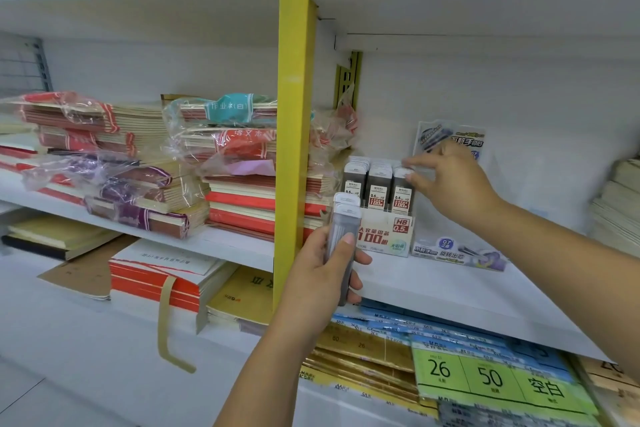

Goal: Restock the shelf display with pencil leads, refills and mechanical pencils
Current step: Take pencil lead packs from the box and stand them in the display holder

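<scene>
Display box holding lead cases, right hand seemingly pinching one

Bright, even light; soft shadow lies under the upper shelf right of the yellow post. Shelf lines bow near the edges (wide-angle lens). Right of the post, the right hand is motion-blurred.

Bare shelf board right of display box; yellow post leftward.
</scene>
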The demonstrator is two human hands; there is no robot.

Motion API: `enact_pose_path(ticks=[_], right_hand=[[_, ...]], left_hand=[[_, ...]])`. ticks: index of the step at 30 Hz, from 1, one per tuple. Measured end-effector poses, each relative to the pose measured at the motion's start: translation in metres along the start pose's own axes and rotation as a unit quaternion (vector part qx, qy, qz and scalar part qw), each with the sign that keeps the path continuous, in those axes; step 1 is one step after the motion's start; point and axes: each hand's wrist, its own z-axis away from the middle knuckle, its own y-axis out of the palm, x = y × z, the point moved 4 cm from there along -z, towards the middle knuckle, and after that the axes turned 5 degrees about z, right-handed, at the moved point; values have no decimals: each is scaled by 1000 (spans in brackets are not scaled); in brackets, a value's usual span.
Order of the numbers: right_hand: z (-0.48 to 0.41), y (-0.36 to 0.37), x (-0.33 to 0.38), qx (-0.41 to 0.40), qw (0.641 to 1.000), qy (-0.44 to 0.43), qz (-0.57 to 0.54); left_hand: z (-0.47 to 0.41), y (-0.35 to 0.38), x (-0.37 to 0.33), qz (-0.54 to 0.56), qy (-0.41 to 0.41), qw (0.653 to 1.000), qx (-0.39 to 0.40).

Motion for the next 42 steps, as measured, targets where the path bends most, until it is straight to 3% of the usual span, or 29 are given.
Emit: enact_pose_path(ticks=[2, 4, 7, 9, 15, 18, 23, 28, 31, 36, 39, 42], right_hand=[[13, -12, 12, -43, 999, -30, -3], [34, -21, 29, -33, 993, -45, -108], [60, -17, 50, 112, 950, -4, -293], [69, -8, 53, 169, 924, 31, -340], [65, -21, 38, 110, 909, 67, -395], [66, -24, 34, 146, 885, 66, -436], [69, -21, 39, 138, 913, 63, -378], [59, -26, 34, 104, 916, 53, -385], [43, -42, 24, 40, 919, 35, -391], [16, -57, 13, -25, 983, -78, -162], [11, -43, 13, 7, 989, -121, -87], [7, -25, 9, 30, 989, -119, -79]], left_hand=[[0, 1, 0, -5, -1, 1000, 2], [0, 3, -2, 2, 7, 1000, 9], [2, 8, -5, 15, 23, 999, 25], [3, 12, -6, 16, 28, 999, 41], [5, 16, -3, 38, -5, 997, 68], [5, 14, -1, 30, 1, 998, 58], [3, 14, -1, -39, 24, 998, 49], [2, 11, 3, -42, 18, 998, 42], [-2, 6, 8, -20, 4, 1000, 13], [-6, -2, 7, -37, 21, 999, -20], [-7, -5, 7, -41, 21, 999, -25], [-7, -5, 7, -31, 19, 999, -25]])
